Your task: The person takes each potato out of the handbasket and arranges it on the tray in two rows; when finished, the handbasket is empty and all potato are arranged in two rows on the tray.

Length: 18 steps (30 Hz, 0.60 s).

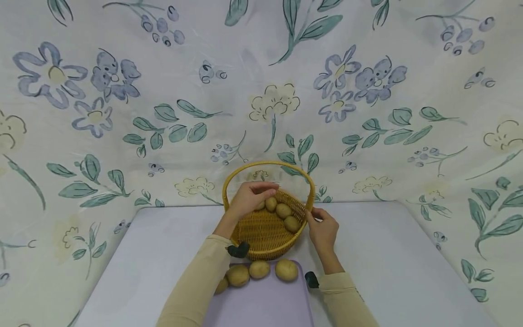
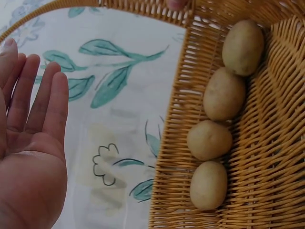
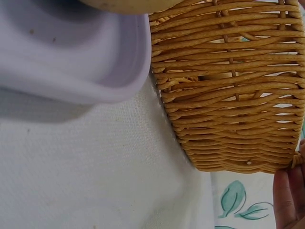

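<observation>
A brown wicker basket with a tall arched handle stands on the table behind a tray. Several potatoes lie in a row along the inside of its far and right walls. My left hand hovers over the basket's far left part, fingers extended; in the left wrist view its palm holds nothing. With my right hand I grip the basket's right rim close to the foot of the handle. The right wrist view shows those fingers against the basket's woven wall.
In front of the basket sits a lilac tray, with several potatoes along its far edge. The white table extends to both sides. A flower-printed cloth hangs behind it.
</observation>
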Tool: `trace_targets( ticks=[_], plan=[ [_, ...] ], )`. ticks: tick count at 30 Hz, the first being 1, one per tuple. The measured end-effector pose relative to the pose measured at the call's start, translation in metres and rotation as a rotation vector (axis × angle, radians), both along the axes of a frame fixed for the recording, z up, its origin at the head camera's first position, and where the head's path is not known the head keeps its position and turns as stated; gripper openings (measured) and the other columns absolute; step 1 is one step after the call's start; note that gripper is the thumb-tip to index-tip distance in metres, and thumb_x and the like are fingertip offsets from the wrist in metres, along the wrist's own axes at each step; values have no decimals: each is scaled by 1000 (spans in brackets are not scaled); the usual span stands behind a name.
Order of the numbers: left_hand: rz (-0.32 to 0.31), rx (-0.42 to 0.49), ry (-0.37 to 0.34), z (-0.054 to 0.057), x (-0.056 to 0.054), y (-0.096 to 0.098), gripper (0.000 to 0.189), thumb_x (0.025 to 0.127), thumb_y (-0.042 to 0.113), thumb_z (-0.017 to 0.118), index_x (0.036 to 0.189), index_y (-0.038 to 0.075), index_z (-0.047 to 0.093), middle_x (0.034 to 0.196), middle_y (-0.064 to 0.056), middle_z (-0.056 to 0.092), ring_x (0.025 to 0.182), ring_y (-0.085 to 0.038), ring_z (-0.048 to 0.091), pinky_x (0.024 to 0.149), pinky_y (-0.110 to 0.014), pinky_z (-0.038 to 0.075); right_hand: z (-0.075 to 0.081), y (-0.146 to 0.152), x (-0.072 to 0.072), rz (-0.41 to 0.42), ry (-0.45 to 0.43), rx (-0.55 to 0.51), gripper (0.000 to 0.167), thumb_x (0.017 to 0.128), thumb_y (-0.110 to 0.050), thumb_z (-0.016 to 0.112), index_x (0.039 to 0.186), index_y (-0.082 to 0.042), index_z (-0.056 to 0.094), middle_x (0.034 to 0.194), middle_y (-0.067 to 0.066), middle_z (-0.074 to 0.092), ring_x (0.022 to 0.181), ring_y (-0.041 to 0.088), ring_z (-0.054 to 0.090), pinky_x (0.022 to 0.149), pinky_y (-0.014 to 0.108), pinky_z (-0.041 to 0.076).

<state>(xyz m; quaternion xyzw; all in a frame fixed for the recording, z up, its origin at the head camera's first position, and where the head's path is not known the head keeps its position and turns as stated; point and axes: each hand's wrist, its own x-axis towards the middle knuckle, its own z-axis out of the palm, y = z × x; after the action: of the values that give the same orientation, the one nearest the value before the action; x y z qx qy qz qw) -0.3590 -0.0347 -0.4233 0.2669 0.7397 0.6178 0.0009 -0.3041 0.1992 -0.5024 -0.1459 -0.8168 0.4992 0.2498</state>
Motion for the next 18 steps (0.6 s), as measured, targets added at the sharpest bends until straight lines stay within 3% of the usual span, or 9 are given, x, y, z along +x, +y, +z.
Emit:
trace_targets(
  ticks=[6,15,18],
  plan=[
    [-15,-6,-40,-10,-13,7,29,97,29,73,119,12,77,119,-9,76,112,-24,71,94,-30,60,0,-1,-1,-4,5,6,18,91,-19,78,100,-4,79,99,14,79,95,30,77,78,42,64],
    [5,-63,-77,-22,-23,11,29,96,30,73,120,15,77,122,-5,76,114,-19,70,102,-37,57,-1,-2,0,6,-4,-3,19,91,-20,78,100,-4,79,100,14,79,95,29,77,79,43,64],
    [-2,-127,-105,-25,-27,13,32,94,36,75,122,19,76,125,-1,74,117,-19,69,103,-39,56,-1,-1,0,5,11,-6,18,91,-19,78,99,-3,79,99,15,79,94,29,77,79,43,64]
  ],
)
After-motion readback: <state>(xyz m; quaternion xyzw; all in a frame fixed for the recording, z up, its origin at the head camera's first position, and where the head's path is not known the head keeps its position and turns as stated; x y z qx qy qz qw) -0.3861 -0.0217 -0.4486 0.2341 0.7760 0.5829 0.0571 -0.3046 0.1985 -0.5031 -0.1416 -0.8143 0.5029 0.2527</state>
